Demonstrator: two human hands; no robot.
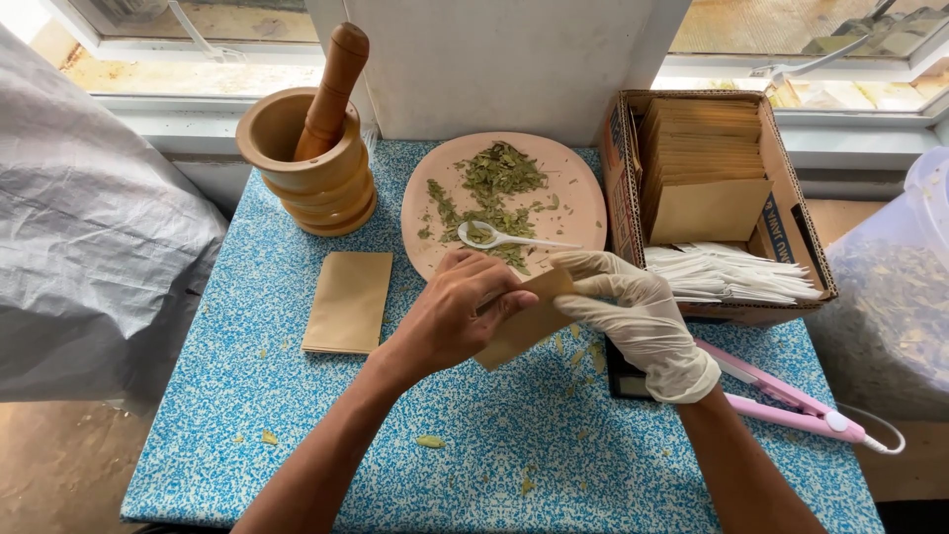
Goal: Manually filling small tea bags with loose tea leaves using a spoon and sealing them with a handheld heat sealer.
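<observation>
Both hands pinch one small brown paper pouch point(524, 321), the bare left hand point(455, 316) and the gloved right hand point(633, 311) gripping its opposite edges, probably to open its mouth, just below the plate point(583, 203) of dried leaves point(494, 188).

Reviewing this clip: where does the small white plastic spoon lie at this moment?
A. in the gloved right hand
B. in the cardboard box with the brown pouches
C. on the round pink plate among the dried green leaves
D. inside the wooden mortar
C: the small white plastic spoon lies on the round pink plate by the dried green leaves, while the bare left hand and white-gloved right hand both hold a brown paper pouch.
</observation>
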